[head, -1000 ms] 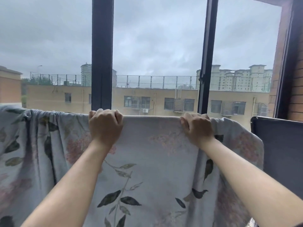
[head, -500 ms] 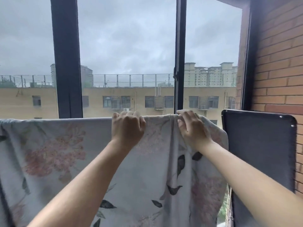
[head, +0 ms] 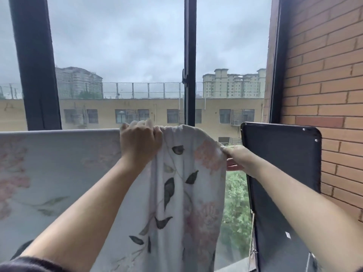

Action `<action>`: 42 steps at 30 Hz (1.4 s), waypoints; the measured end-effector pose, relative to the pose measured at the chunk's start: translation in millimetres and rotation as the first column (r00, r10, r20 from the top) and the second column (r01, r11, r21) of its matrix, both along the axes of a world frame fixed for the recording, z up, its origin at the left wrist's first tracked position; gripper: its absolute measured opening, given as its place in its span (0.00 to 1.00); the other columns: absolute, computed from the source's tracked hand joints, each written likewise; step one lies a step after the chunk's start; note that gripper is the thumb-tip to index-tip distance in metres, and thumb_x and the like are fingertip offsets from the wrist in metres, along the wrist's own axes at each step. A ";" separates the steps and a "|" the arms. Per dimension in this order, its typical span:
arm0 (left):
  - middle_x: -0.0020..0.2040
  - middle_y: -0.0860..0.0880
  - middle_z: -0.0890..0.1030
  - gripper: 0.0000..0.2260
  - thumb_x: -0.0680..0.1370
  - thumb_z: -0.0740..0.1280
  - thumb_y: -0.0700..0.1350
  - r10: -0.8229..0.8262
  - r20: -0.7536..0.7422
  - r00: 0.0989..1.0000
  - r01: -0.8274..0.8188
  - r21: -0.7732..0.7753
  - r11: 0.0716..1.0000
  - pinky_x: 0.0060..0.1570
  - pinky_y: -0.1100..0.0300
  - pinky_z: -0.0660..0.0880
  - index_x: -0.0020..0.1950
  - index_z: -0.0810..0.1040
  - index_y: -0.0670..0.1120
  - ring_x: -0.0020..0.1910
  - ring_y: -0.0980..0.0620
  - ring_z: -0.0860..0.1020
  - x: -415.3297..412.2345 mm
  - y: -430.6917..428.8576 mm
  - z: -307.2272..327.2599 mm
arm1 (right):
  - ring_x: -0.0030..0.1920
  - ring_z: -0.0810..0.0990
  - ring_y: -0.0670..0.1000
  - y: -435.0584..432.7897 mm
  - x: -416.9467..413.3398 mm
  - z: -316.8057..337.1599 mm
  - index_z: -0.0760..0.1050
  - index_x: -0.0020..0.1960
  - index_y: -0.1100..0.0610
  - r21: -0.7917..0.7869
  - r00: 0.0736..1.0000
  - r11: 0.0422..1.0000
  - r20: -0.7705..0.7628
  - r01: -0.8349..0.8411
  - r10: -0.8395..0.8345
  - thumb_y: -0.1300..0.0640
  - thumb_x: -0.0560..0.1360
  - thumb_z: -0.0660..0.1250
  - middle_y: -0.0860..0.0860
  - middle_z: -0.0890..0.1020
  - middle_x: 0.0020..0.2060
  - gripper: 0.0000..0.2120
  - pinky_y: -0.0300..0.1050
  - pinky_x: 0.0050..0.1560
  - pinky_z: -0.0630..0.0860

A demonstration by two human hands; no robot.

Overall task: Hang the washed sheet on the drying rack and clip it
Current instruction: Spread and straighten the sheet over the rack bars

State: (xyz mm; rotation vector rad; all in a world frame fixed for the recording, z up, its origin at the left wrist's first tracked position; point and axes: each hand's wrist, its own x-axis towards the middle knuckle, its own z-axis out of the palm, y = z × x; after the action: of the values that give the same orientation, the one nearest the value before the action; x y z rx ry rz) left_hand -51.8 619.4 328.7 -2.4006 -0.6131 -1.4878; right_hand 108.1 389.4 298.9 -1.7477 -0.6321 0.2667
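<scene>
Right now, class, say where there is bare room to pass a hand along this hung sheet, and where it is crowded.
Free: the gap under the right hand, between the right edge of the sheet and the dark panel; also the flat top edge to the left of the left hand. Crowded: the bunched top between both hands.

The pale grey flower-printed cloth sheet (head: 59,173) is matt and soft-looking. It is smooth and flat along its left stretch, and gathered into fine puckers and long folds where the left hand (head: 140,143) grips its top and the right hand (head: 238,159) pinches its edge. The black window frame (head: 35,65) looks like painted metal, smooth with a dull sheen. The red-brown brick wall (head: 324,75) is rough and matt, with paler mortar joints. The flat black round-cornered panel (head: 280,154) is smooth and matt — its small silvery fasteners (head: 316,140) glint like metal.
</scene>
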 end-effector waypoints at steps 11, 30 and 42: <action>0.37 0.43 0.80 0.17 0.75 0.49 0.51 0.063 0.047 0.997 -0.061 -0.040 0.997 0.51 0.51 0.64 0.36 0.72 0.45 0.41 0.43 0.77 -11.9 -12.9 1.5 | 0.38 0.80 0.49 -7.7 29.0 50.6 0.80 0.50 0.56 0.210 0.946 0.974 -0.290 -0.088 0.148 0.56 0.80 0.58 0.51 0.81 0.38 0.11 0.45 0.41 0.78; 0.46 0.36 0.83 0.11 0.81 0.59 0.44 0.024 0.124 0.992 0.009 -0.258 0.966 0.45 0.49 0.74 0.52 0.81 0.42 0.47 0.36 0.79 -30.3 -6.0 23.7 | 0.38 0.80 0.50 -50.7 55.3 60.7 0.81 0.48 0.57 0.303 0.950 0.940 -0.212 -0.159 0.229 0.61 0.80 0.56 0.53 0.82 0.40 0.14 0.47 0.43 0.79; 0.51 0.29 0.78 0.15 0.82 0.56 0.44 0.398 0.187 0.898 -0.281 -0.452 0.847 0.54 0.42 0.73 0.57 0.78 0.37 0.52 0.29 0.76 -77.7 39.5 37.2 | 0.29 0.82 0.46 -30.9 28.8 71.3 0.81 0.44 0.58 0.316 0.901 0.916 -0.271 -0.249 0.338 0.59 0.78 0.64 0.51 0.84 0.30 0.08 0.38 0.28 0.79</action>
State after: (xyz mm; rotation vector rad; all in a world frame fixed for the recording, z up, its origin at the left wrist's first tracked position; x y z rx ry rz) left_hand -129.5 658.9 365.9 -2.1961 -1.4779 -1.6656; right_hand 136.9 358.5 370.2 -1.2995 -0.6600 0.6340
